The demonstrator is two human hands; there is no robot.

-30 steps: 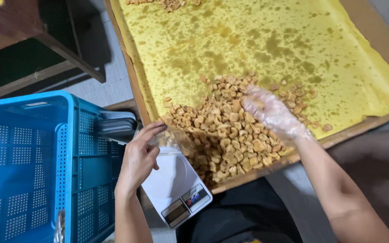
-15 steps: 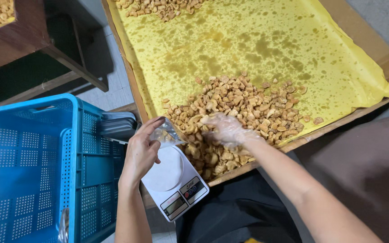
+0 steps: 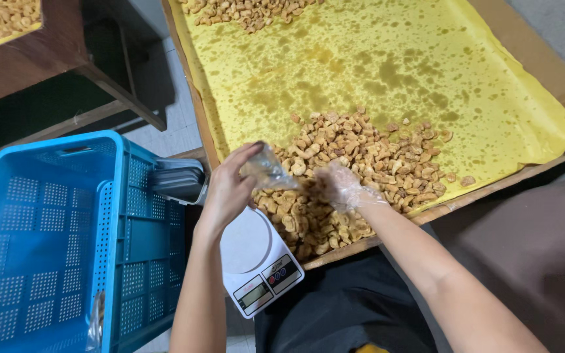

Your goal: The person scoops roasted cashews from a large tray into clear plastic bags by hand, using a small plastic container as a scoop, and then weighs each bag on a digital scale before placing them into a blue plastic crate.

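My left hand [image 3: 229,188] grips a small clear plastic bag [image 3: 266,171] by its mouth, just above the near edge of a wooden tray [image 3: 194,108]. My right hand [image 3: 339,186], in a thin clear glove, is cupped around some light brown fried snack pieces right beside the bag's opening. A heap of the same pieces [image 3: 354,163] lies on the oil-stained yellow paper [image 3: 387,65] that lines the tray. A white kitchen scale [image 3: 256,258] with a round pan sits below my left wrist, nothing on it.
A blue perforated plastic crate [image 3: 67,242] stands to the left, with a dark metal scoop-like object [image 3: 178,180] beside its rim. More snack pieces [image 3: 243,10] lie at the tray's far end. A brown wooden shelf [image 3: 47,59] is at upper left.
My right hand has drawn back from the middle of the heap to the bag's mouth, closing on a handful of pieces. My left hand has lifted the bag slightly.
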